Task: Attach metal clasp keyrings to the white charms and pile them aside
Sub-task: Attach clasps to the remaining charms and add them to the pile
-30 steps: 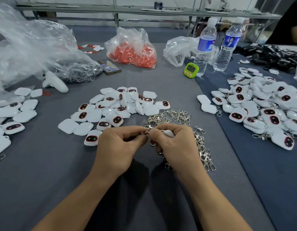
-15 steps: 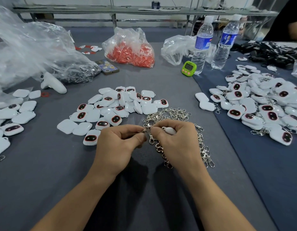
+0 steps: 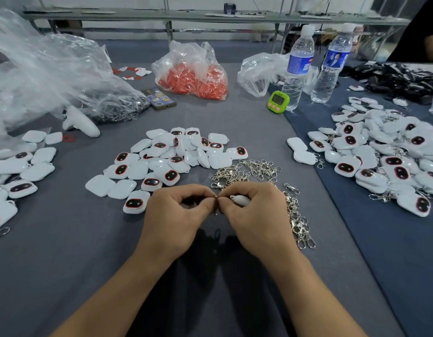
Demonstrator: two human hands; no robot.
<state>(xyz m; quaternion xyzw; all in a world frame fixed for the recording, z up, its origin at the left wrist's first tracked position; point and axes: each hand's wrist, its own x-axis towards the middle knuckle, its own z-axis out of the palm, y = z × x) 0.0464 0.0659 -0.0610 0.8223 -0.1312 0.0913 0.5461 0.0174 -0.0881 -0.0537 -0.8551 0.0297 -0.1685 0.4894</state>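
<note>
My left hand and my right hand meet fingertip to fingertip at the table's middle. The right hand grips a white charm, mostly hidden under its fingers. Between both hands' fingertips sits a small metal clasp keyring, pinched by the left thumb and forefinger. Loose clasp keyrings lie in a heap just beyond and to the right of my right hand. Plain white charms are spread behind my left hand. Charms with clasps attached are piled at the right.
More charms lie at the left edge. A clear plastic bag, a bag of red parts, a phone, a green timer and two water bottles stand at the back. A person's arm shows at top right.
The hanging clasp has been drawn up between my fingertips; both hands stay together at the same spot. The view shifted slightly.
</note>
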